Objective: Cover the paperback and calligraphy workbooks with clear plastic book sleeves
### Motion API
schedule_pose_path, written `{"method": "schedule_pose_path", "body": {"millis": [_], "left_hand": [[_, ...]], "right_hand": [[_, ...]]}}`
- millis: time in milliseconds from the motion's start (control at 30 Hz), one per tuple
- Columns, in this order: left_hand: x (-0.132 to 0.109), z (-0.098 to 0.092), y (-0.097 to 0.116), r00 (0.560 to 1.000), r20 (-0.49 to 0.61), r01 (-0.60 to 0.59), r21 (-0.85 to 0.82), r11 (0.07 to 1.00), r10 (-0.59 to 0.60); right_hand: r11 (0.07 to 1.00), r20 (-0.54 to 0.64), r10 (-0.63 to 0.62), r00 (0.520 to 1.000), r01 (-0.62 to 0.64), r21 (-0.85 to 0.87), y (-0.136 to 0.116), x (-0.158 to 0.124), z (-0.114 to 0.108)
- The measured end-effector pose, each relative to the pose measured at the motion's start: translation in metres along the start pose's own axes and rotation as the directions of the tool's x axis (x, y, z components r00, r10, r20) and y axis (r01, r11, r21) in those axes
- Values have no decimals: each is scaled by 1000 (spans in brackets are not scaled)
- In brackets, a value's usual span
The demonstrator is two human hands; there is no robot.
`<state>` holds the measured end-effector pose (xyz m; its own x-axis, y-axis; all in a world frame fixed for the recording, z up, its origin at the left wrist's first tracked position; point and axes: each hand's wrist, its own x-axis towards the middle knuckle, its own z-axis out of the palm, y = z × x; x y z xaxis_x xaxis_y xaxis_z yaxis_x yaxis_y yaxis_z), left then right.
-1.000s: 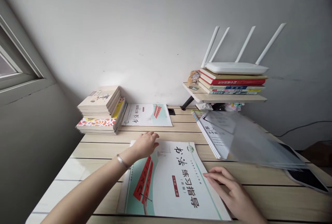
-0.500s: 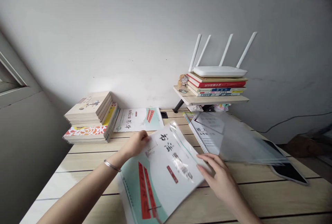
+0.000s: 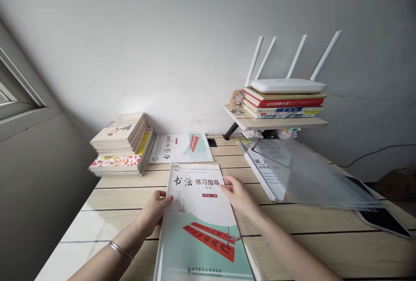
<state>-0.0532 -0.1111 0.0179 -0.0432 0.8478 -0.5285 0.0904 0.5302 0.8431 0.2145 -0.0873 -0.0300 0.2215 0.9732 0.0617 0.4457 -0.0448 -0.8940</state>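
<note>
A white and green book with red banners and black lettering stands close to me over the table, its title upright. At its left edge, my left hand grips it with the thumb on the cover; a silver bangle circles that wrist. My right hand holds the right edge, thumb and fingers at the border. Behind lies a similar book, turned sideways, beside a stack of books.
On the right, clear plastic sheets partly cover booklets and a dark tablet-like object. A raised shelf carries books and a white router. The slatted table meets the wall.
The held book has turned from a slant to upright. My left hand has moved down its left edge, and my right hand has shifted left and up. The whole view has shifted slightly.
</note>
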Motion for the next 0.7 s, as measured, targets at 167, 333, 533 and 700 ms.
{"method": "schedule_pose_path", "body": {"millis": [167,333,533,700], "left_hand": [[6,1,-10,998,15,-55,-37,998,56],[9,3,-16,997,67,-29,-87,996,35],[4,11,-22,993,52,-104,-110,989,110],[-3,16,-31,977,61,-190,-203,960,207]], "right_hand": [[998,-55,65,996,-65,7,3,20,2],[970,109,204,973,-216,109,-1,28,-5],[964,308,223,925,-256,68,-13,23,-17],[995,197,55,979,-70,70,-12,7,-18]]}}
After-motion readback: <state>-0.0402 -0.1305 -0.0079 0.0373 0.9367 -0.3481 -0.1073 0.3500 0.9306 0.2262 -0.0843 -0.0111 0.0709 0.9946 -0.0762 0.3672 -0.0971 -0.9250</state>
